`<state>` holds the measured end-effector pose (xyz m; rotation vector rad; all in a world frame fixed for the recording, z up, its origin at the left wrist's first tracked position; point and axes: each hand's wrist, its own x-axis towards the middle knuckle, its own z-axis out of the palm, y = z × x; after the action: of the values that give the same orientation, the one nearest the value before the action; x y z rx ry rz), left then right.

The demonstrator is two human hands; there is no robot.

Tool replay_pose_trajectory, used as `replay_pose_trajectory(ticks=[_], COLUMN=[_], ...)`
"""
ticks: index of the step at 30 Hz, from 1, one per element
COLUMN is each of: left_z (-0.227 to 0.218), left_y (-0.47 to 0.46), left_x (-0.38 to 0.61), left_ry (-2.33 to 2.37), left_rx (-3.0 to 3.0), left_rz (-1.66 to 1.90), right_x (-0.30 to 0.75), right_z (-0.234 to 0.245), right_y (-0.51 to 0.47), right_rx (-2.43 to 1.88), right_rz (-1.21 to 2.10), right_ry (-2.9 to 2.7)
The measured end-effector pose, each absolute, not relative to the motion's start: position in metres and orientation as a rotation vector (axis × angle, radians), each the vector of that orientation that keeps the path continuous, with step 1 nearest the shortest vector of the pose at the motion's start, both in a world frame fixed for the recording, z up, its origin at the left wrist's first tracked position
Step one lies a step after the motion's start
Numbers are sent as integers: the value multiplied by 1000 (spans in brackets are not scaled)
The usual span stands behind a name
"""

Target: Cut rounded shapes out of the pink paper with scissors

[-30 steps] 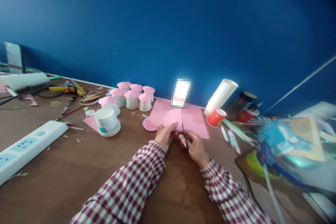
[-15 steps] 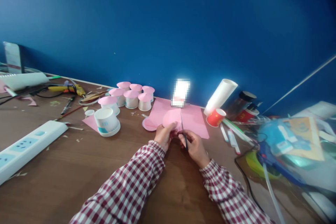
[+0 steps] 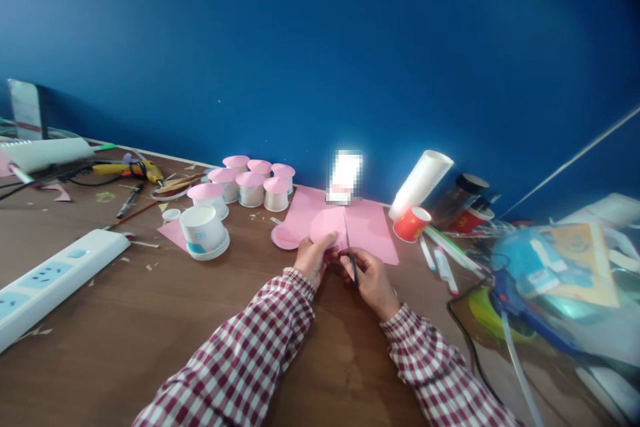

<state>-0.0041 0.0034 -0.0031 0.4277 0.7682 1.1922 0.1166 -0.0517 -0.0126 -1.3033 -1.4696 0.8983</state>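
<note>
My left hand (image 3: 314, 259) is closed on a piece of pink paper (image 3: 327, 223) with a rounded edge, thumb on top. Scissors (image 3: 353, 260) are in my right hand (image 3: 371, 279), fingers wrapped round the dark handles; their blades point away from me along the paper's right side. Whether the blades are parted is hard to make out. Beneath lies a larger pink sheet (image 3: 373, 230), flat on the table. A rounded pink piece (image 3: 283, 237) rests at that sheet's left edge.
Several paper cups with pink tops (image 3: 250, 180) stand left of the sheet, near a stack of white cups (image 3: 203, 230). A power strip (image 3: 60, 280) lies further left. On the right are a red cup (image 3: 412, 224), a white roll (image 3: 421, 181) and a blue glue gun (image 3: 530, 317).
</note>
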Motion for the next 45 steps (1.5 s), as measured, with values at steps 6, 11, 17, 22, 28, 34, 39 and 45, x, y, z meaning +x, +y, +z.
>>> replay_pose_trajectory(ticks=[6, 11, 17, 22, 28, 34, 39, 45], left_z=[-4, -3, -3, -3, -1, -2, -2, -2], left_y=[4, 4, 3, 3, 4, 4, 4, 4], left_x=[-5, -4, -5, -5, -4, -5, -5, -5], left_ry=[777, 774, 783, 780, 777, 777, 769, 772], left_rx=[423, 421, 419, 416, 414, 418, 420, 410], left_rz=[1198, 1191, 1189, 1190, 1189, 1186, 1188, 1193], right_x=[116, 116, 116, 116, 116, 117, 117, 117], right_z=[-11, -11, -11, -11, -10, -11, -12, -13], right_y=[-52, -52, -52, -52, -53, -52, -52, -52], right_rx=[-1303, -1304, -1306, -1308, -1312, -1311, -1318, -1314], right_rz=[923, 918, 912, 922, 916, 919, 920, 901], right_ry=[-1455, -1454, -1458, -1449, -1457, -1458, -1457, -1471])
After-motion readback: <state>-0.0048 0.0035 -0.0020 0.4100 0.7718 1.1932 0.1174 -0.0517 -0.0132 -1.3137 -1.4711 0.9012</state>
